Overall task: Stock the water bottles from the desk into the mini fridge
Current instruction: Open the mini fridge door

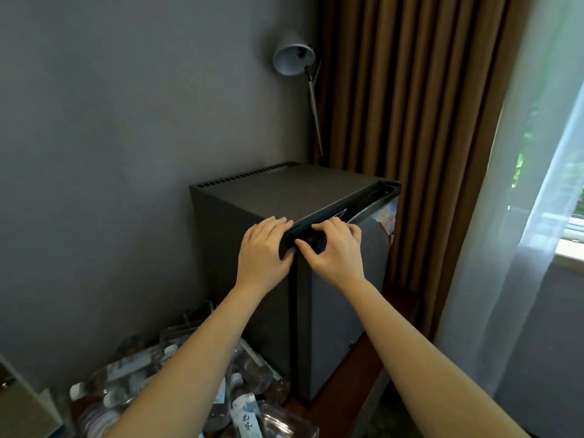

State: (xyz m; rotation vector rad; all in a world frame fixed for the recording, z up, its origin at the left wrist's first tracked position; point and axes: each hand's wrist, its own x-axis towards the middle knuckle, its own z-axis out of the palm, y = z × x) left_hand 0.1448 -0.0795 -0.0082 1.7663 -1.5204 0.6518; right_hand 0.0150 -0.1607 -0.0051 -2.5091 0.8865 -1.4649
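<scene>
A dark grey mini fridge (278, 197) stands on the wooden desk against the wall, its door (344, 279) facing right. My left hand (264, 248) rests on the fridge's top front corner, fingers laid over the top edge and thumb on the black door trim. My right hand (335, 251) grips the black top edge of the door, fingers curled over it. Several clear water bottles (246, 403) with white and blue labels lie in a heap on the desk left of the fridge, partly hidden by my left forearm.
A grey desk lamp (294, 58) rises behind the fridge. Brown curtains (410, 105) hang at the back right, with a sheer white curtain (521, 232) over the window on the right. The brown desk's edge (363, 380) runs in front of the fridge.
</scene>
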